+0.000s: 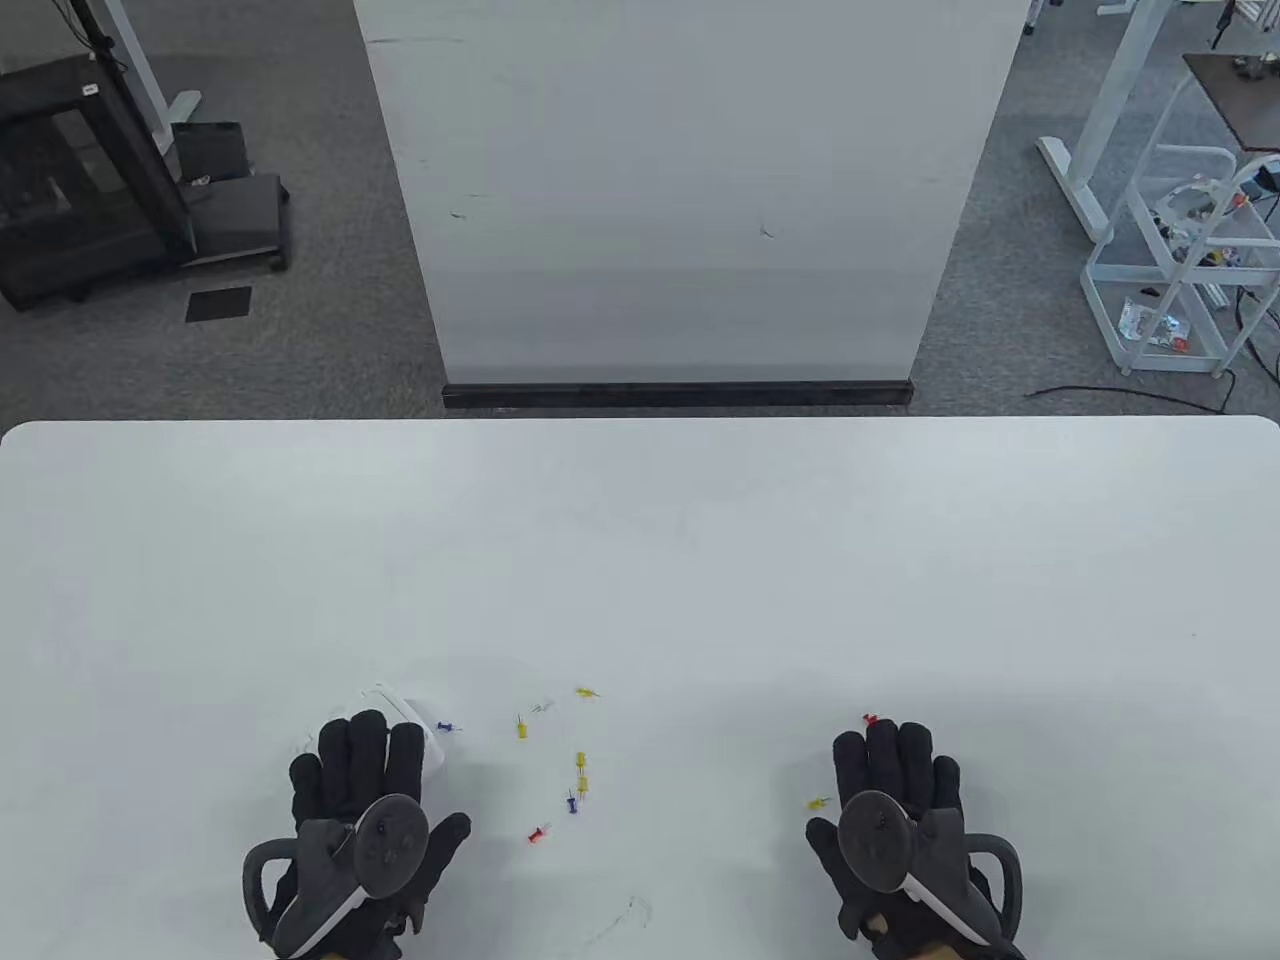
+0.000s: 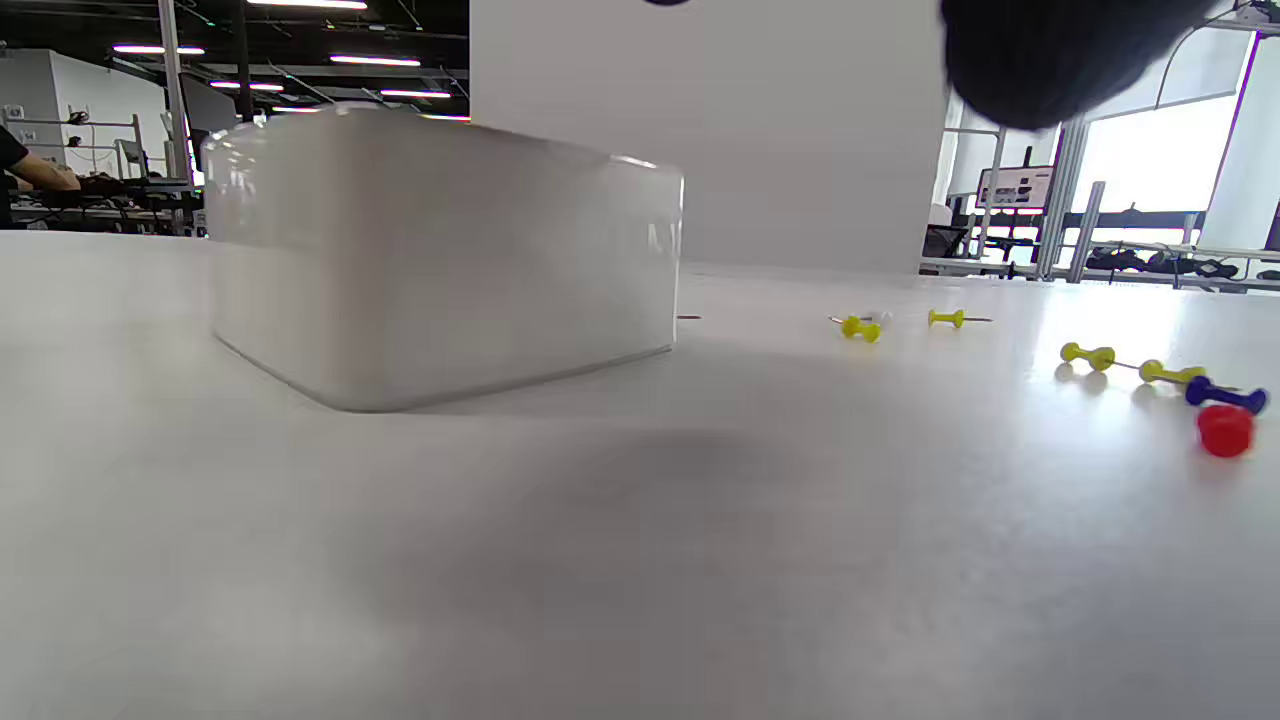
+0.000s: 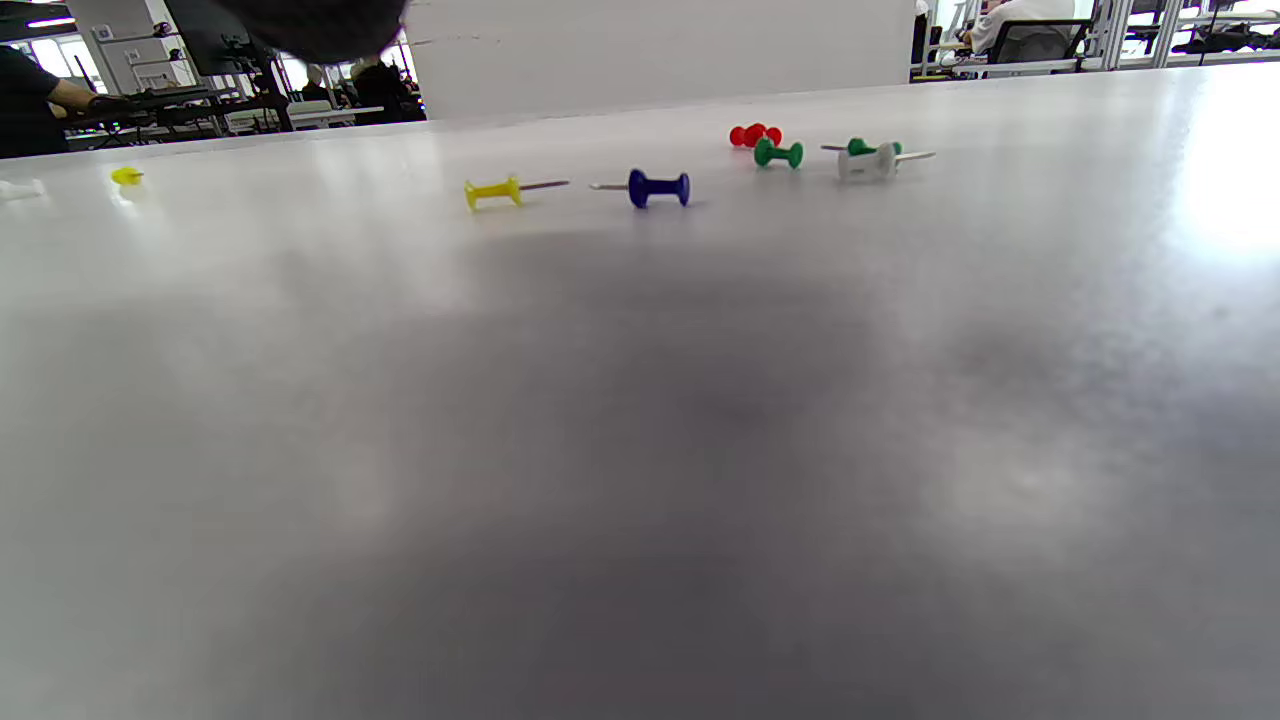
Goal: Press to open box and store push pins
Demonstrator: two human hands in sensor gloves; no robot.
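A closed white plastic box [image 1: 425, 735] lies near the table's front left, mostly under my left hand [image 1: 358, 765]; the left wrist view shows its side [image 2: 440, 260], lid down. My left hand is spread flat, fingers stretched over the box, holding nothing. Push pins lie between the hands: blue [image 1: 447, 727], yellow [image 1: 521, 728], yellow [image 1: 581, 772], red [image 1: 539, 833]. My right hand [image 1: 895, 770] is spread flat and empty over more pins; red [image 1: 869, 719] and yellow [image 1: 818, 803] peek out beside it. The right wrist view shows yellow [image 3: 495, 192], blue [image 3: 657, 188], red [image 3: 755, 134] and green [image 3: 778, 153] pins.
The white table [image 1: 700, 560] stretches far beyond the hands. A white panel [image 1: 680, 200] stands behind its far edge. A rack [image 1: 1180, 260] and a dark cabinet [image 1: 80, 180] stand on the floor beyond.
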